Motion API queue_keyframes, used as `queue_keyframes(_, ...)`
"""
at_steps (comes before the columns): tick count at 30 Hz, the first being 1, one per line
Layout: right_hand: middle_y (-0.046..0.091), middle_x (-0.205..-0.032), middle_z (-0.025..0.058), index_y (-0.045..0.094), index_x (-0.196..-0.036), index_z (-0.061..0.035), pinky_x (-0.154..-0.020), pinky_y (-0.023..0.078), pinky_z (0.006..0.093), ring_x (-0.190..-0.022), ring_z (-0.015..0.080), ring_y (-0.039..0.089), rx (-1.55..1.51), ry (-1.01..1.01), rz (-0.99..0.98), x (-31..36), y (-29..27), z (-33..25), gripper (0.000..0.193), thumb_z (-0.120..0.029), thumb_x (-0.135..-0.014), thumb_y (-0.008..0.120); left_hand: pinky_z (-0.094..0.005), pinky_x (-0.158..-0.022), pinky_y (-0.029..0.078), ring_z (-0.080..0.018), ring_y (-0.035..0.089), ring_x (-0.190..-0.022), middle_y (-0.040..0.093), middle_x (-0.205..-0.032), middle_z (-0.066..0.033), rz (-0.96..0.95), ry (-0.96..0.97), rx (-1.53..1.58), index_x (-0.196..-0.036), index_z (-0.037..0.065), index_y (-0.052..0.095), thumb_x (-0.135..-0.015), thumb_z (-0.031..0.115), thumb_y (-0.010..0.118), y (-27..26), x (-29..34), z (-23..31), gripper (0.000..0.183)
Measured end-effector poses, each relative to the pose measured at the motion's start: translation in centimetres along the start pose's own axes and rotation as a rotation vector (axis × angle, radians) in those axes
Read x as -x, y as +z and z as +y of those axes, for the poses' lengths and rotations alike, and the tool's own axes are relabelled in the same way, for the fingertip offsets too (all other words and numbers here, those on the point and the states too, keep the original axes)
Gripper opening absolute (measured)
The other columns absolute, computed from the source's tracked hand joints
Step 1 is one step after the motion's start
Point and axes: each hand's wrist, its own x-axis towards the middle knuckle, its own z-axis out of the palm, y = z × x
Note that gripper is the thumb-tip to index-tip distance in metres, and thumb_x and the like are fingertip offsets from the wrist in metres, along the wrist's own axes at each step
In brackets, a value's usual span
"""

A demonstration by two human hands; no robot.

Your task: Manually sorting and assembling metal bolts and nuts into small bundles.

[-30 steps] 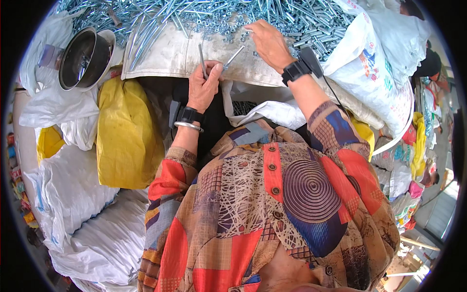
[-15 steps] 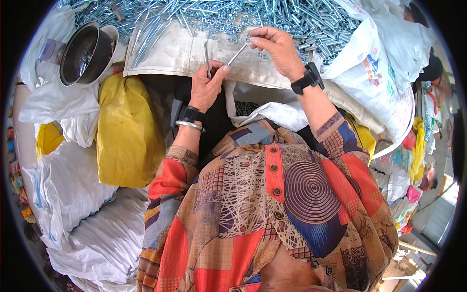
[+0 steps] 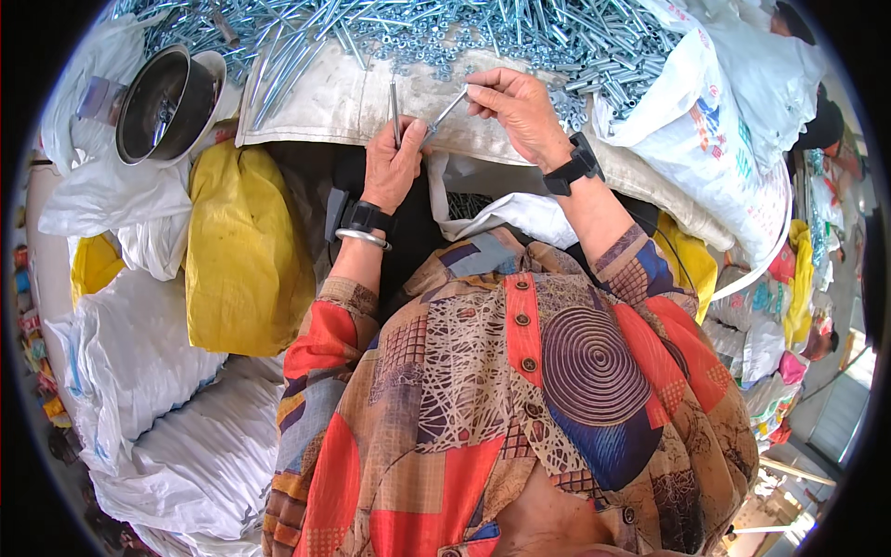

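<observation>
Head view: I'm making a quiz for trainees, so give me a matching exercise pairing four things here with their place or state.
Things:
1. left hand
2. right hand
3. metal bowl
4. yellow sack

Places or states:
A. lies left of the person's left forearm
B. sits at the upper left, beside the pile of rods
C. holds a metal rod upright
D. grips the upper end of a slanted metal rod

Pairs: 1-C, 2-D, 3-B, 4-A
</observation>
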Motion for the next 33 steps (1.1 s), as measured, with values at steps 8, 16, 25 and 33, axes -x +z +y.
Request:
queue_keyframes(8, 0.068, -0.085, 0.0055, 0.067, -0.099, 0.0001, -0.066, 0.047, 0.0241, -0.075, 0.0121, 0.064, 0.073, -0.006, 0.054, 1.1, 0.7, 0.0, 0.017, -0.014, -0.091, 0.070, -0.0194, -0.044, 0.034, -0.0030, 0.044, -0.050, 0.060, -0.070, -0.0011, 0.015, 0.077, -0.137, -0.102, 0.003, 0.061, -0.099, 0.028, 0.061, 0.0, 0.2, 0.1, 0.025)
queue_keyframes(16, 0.067, -0.080, 0.0045, 0.067, -0.096, -0.0007, -0.065, 0.048, 0.0236, -0.072, 0.0106, 0.063, -0.140, 0.031, 0.082, 2.3, 1.9, 0.7, 0.016, -0.015, -0.091, 0.070, -0.0190, -0.042, 0.032, -0.0024, 0.043, -0.049, 0.059, -0.069, -0.0008, 0.070, 0.118, -0.164, -0.108, 0.004, 0.061, -0.100, 0.027, 0.059, 0.2, 1.6, 0.9, 0.024)
queue_keyframes(25, 0.068, -0.086, 0.0061, 0.065, -0.101, 0.0023, -0.068, 0.051, 0.0241, -0.076, 0.0110, 0.064, -0.092, 0.094, 0.028, 4.0, 3.7, 2.6, 0.020, -0.016, -0.095, 0.066, -0.0203, -0.040, 0.034, -0.0042, 0.041, -0.045, 0.058, -0.069, -0.0012, 0.015, -0.135, 0.137, -0.105, 0.004, 0.061, -0.105, 0.036, 0.046, 2.4, 1.8, 1.4, 0.034)
queue_keyframes(33, 0.069, -0.086, 0.0070, 0.064, -0.105, 0.0022, -0.068, 0.051, 0.0240, -0.076, 0.0100, 0.064, 0.372, -0.259, 0.037, 0.9, 1.6, -3.5, 0.015, -0.010, -0.096, 0.061, -0.0199, -0.046, 0.034, -0.0038, 0.043, -0.056, 0.054, -0.078, 0.0000, 0.178, 0.100, -0.042, -0.110, 0.001, 0.064, -0.106, 0.035, 0.045, 1.3, -0.9, 5.0, 0.039)
